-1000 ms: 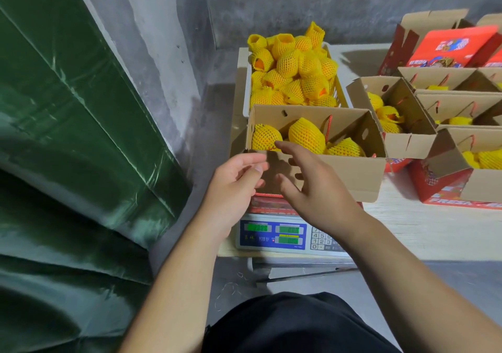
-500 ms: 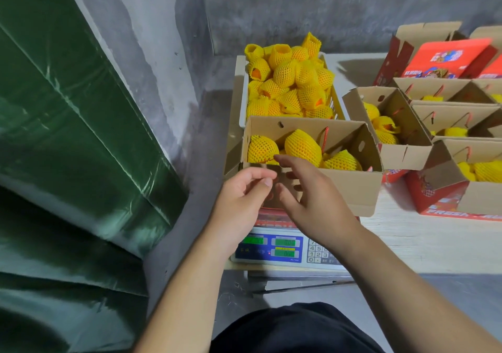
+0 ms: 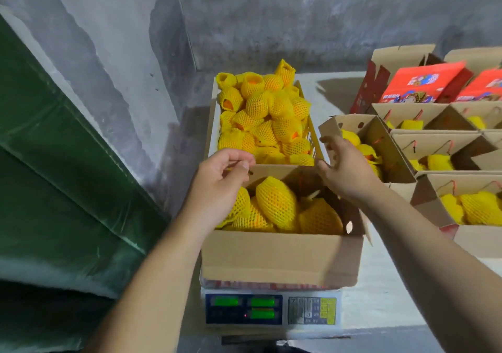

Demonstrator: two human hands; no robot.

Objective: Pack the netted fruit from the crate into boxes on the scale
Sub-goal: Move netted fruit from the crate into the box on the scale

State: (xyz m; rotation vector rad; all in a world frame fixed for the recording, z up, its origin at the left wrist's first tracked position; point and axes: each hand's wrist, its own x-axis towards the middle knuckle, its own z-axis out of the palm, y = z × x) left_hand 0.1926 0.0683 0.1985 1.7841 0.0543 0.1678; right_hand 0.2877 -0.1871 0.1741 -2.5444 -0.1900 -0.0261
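green tarp point(image 3: 62, 178): hangs down the far left side, shiny and creased; grey concrete wall point(image 3: 114, 62) right behind it

left hand point(image 3: 217, 187): up over the left end of the box on the scale; fingers curled in with thumb and fingertips nearly pinched together; looks like it's got nothing in it, but can't fully tell if it's nipping the far box edge

crate point(image 3: 316, 146): pale plastic one straight behind the scale box, heaped with netted fruit point(image 3: 267, 119) in yellow foam mesh; a few show orange through the net ends

cardboard box point(image 3: 279, 255): sits open on the scale, plain brown front wall facing me; already has several netted fruits point(image 3: 275, 207) in it, one big one lying on top in the middle

scale point(image 3: 271, 310): digital one under the box; green lit readouts on a blue panel, keypad beside them; digits too blurry to read

right hand point(image 3: 346, 169): over the right back corner of that box, next to the crate's right side; fingers spread and loose, holding nothing

packed boxes point(image 3: 407, 168): a bunch of open cardboard ones on the white table point(image 3: 380, 303) to the right, each with yellow netted fruit inside; some have red cord handles

red printed cartons point(image 3: 423, 83): back right, behind the open ones
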